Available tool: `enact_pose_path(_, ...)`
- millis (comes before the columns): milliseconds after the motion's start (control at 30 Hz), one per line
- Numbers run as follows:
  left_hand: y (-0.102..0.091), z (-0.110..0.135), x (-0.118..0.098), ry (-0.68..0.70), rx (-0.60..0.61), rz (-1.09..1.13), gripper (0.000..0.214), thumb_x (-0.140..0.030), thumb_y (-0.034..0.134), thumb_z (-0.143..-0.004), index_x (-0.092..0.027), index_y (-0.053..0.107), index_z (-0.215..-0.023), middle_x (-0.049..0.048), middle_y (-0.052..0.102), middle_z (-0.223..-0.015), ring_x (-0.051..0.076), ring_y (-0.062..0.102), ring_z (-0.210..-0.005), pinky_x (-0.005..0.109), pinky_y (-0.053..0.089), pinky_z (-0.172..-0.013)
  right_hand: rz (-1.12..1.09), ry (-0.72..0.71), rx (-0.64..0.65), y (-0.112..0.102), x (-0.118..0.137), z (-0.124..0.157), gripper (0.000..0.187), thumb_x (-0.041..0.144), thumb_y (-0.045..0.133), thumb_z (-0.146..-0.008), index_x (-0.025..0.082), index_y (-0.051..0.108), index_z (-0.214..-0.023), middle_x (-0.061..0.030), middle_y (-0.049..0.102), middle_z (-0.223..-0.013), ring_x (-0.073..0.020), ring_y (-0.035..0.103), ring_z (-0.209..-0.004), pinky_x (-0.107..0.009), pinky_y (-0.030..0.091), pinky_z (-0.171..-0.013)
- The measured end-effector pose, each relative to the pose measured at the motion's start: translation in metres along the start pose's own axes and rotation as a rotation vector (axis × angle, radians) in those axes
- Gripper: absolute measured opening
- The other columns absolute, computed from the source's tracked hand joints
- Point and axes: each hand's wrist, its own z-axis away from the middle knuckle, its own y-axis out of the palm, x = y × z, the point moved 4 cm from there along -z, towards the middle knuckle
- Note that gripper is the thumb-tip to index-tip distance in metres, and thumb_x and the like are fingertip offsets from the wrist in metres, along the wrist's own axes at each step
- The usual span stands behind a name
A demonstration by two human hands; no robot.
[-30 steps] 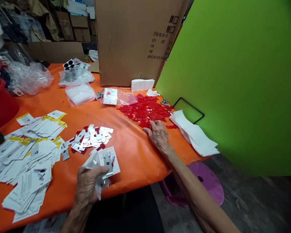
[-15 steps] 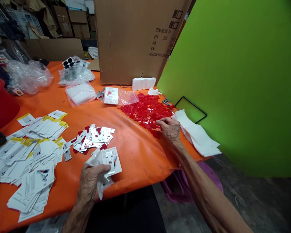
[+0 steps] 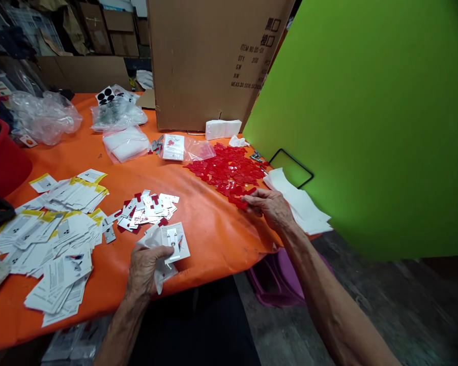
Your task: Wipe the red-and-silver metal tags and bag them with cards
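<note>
While gripping, left hand [image 3: 147, 269]: fingers clenched on a white rectangular card [image 3: 179, 244], long axis pointing away from the person, at the near edge of the orange tabletop [image 3: 217, 229].
Right hand [image 3: 273, 208]: fingers extended leftward, loosely touching a heap of small red plastic pieces [image 3: 227, 175].

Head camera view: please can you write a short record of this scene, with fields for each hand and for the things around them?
Left hand: holds a white printed card with a silver metal piece, and a clear plastic bag.
Right hand: fingers at the edge of a pile of red plastic pieces.
Nearby: a heap of silver-and-red cards; loose printed paper cards.
Surface: an orange table cover.
Behind: a cardboard box; a green board.
</note>
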Motion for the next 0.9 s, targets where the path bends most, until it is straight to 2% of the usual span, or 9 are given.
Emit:
enact_pose_path(133, 0.002, 0.001, 0.0, 0.01, -0.034, 0.001, 0.039, -0.006, 0.074, -0.033, -0.011, 0.061, -0.069, 0.0001, 0.065, -0.056, 0.019, 0.061, -0.045, 0.03, 0.051, -0.044, -0.037, 0.114, -0.016, 0.003, -0.001, 0.024, 0.031, 0.031, 0.075, -0.049, 0.018, 0.047, -0.047, 0.0041, 0.05, -0.035, -0.0055, 0.037, -0.032, -0.018, 0.022, -0.033)
enact_pose_path(267, 0.012, 0.007, 0.005, 0.02, 0.009, -0.003, 0.037, -0.009, 0.075, -0.035, -0.012, 0.057, -0.068, 0.0005, 0.065, -0.057, 0.019, 0.06, -0.044, 0.032, 0.05, -0.042, -0.258, 0.141, 0.139, 0.029, 0.004, 0.049, 0.024, 0.026, 0.071, -0.05, 0.017, 0.049, -0.051, 0.0015, 0.061, -0.049, -0.0057, 0.041, -0.033, -0.017, 0.021, -0.031)
enact_pose_path(400, 0.026, 0.011, -0.001, 0.089, 0.041, 0.059, 0.039, -0.008, 0.075, -0.037, -0.012, 0.06, -0.072, 0.0002, 0.065, -0.058, 0.019, 0.06, -0.046, 0.029, 0.049, -0.041, -0.214, 0.115, 0.242, 0.048, 0.009, 0.06, 0.015, 0.023, 0.066, -0.052, 0.016, 0.053, -0.05, 0.0022, 0.055, -0.042, -0.007, 0.044, -0.034, -0.017, 0.027, -0.033)
enact_pose_path(467, 0.037, 0.01, -0.01, 0.097, 0.133, 0.162, 0.039, -0.005, 0.073, -0.039, -0.012, 0.063, -0.076, 0.0015, 0.068, -0.063, 0.018, 0.062, -0.051, 0.028, 0.051, -0.048, -0.151, 0.141, 0.296, 0.054, 0.009, 0.061, 0.013, 0.023, 0.063, -0.052, 0.016, 0.052, -0.049, 0.0033, 0.052, -0.038, -0.0072, 0.043, -0.033, -0.017, 0.026, -0.033)
enact_pose_path(567, 0.06, 0.009, -0.015, -0.054, 0.322, 0.334, 0.036, 0.001, 0.065, -0.044, -0.012, 0.065, -0.078, 0.0025, 0.069, -0.07, 0.015, 0.064, -0.06, 0.03, 0.054, -0.063, 0.157, 0.249, 0.322, 0.057, 0.002, 0.061, 0.015, 0.023, 0.058, -0.056, 0.017, 0.052, -0.043, 0.0035, 0.046, -0.029, -0.0069, 0.036, -0.026, -0.019, 0.024, -0.029)
enact_pose_path(633, 0.078, 0.007, -0.008, -0.175, 0.374, 0.411, 0.033, 0.003, 0.061, -0.049, -0.013, 0.065, -0.078, 0.0014, 0.068, -0.069, 0.015, 0.064, -0.062, 0.034, 0.054, -0.07, 0.343, 0.341, 0.299, 0.055, -0.005, 0.061, 0.021, 0.02, 0.055, -0.058, 0.018, 0.05, -0.038, 0.002, 0.044, -0.025, -0.0075, 0.034, -0.022, -0.02, 0.024, -0.028)
enact_pose_path(733, 0.11, 0.005, 0.017, -0.276, 0.388, 0.427, 0.028, 0.001, 0.058, -0.053, -0.013, 0.063, -0.076, 0.0015, 0.067, -0.068, 0.017, 0.065, -0.063, 0.037, 0.054, -0.07, 0.409, 0.418, 0.269, 0.05, -0.013, 0.063, 0.023, 0.016, 0.053, -0.058, 0.018, 0.051, -0.035, -0.0018, 0.05, -0.029, -0.0101, 0.038, -0.022, -0.022, 0.026, -0.028)
enact_pose_path(833, 0.134, 0.003, 0.046, -0.252, 0.323, 0.351, 0.025, 0.002, 0.058, -0.05, -0.01, 0.061, -0.071, 0.0038, 0.066, -0.063, 0.021, 0.065, -0.061, 0.039, 0.054, -0.068, 0.391, 0.422, 0.254, 0.042, -0.021, 0.063, 0.023, 0.018, 0.053, -0.059, 0.019, 0.052, -0.036, -0.004, 0.053, -0.032, -0.0123, 0.041, -0.024, -0.024, 0.03, -0.029)
enact_pose_path(900, 0.142, 0.002, 0.057, -0.193, 0.256, 0.319, 0.026, 0.004, 0.059, -0.046, -0.01, 0.06, -0.069, 0.0028, 0.064, -0.06, 0.021, 0.065, -0.06, 0.038, 0.053, -0.067, 0.354, 0.399, 0.226, 0.034, -0.027, 0.061, 0.022, 0.02, 0.053, -0.058, 0.02, 0.051, -0.035, -0.0034, 0.05, -0.029, -0.0129, 0.041, -0.024, -0.025, 0.032, -0.03)
